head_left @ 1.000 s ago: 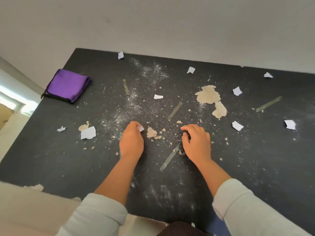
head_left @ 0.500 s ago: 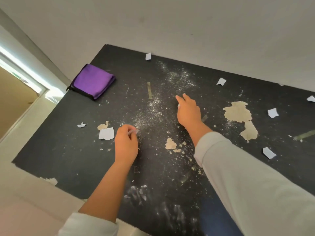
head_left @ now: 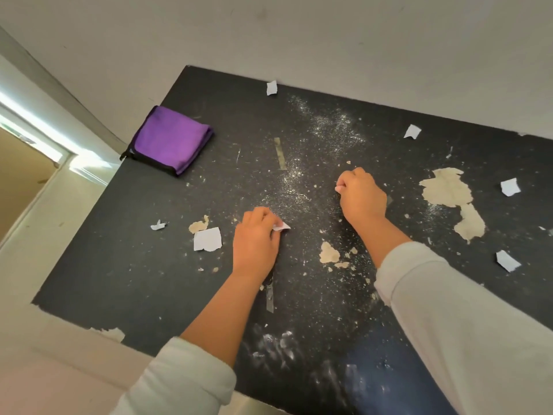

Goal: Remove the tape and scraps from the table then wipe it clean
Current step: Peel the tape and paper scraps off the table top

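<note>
A: Where are the hands right now?

B: The left hand (head_left: 254,241) sits low on the desk (head_left: 125,265) with its fingers curled, pinching a small white paper scrap (head_left: 281,226) that pokes out past the fingertips. The right hand (head_left: 360,194) is farther up, fist curled, knuckles toward the camera — a sliver of something pale shows at its fingertips, likely another scrap, though that cannot be told for sure.

A: And what is left to clear?

B: Plenty. A larger white scrap (head_left: 207,239) lies just beside the left hand, tan flakes (head_left: 329,253) sit between the two forearms, and a big tan patch (head_left: 447,187) lies to the right. Tape strips are on the surface as well: one (head_left: 279,152) above the hands, one (head_left: 270,298) next to the left wrist. White powder (head_left: 326,127) is scattered through the middle. The purple cloth (head_left: 172,139) waits folded at the far left corner, well apart from both hands.

A: What could go wrong?

B: Probably the sleeves (head_left: 449,310) — dragging across the powder would smear it or sweep scraps off the edge. The flat tape may tear if pulled fast, leaving bits behind. And full hands could drop pieces while grabbing more.
</note>
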